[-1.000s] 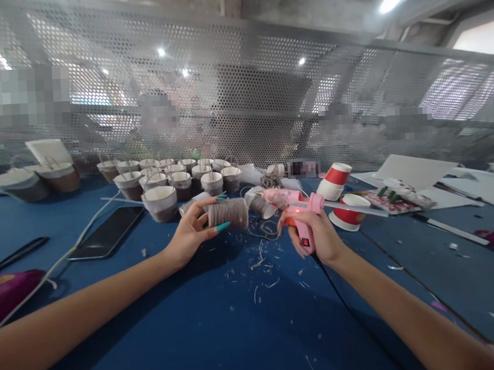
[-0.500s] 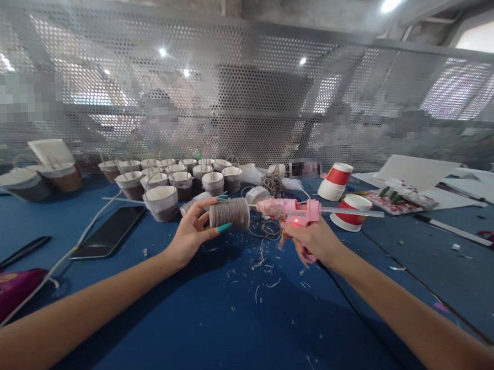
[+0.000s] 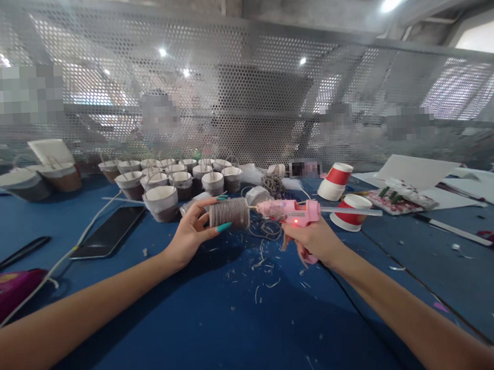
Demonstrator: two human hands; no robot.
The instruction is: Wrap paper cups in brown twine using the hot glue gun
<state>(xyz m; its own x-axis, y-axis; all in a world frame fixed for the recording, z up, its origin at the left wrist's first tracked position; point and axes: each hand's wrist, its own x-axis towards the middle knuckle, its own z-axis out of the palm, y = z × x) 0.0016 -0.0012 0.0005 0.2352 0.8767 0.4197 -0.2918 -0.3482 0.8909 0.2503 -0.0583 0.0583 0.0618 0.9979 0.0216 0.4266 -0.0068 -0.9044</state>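
Both forearms, the left and the right, are bare where they show, long and slim, tapering smoothly to narrow wrists. The left hand has slender fingers and long, smooth turquoise nails that reach well past the fingertips. The thumbnail shows broad and evenly coloured; the nail above it appears as a thin, darker turquoise sliver. On the right hand, nail colour is too unclear to tell.
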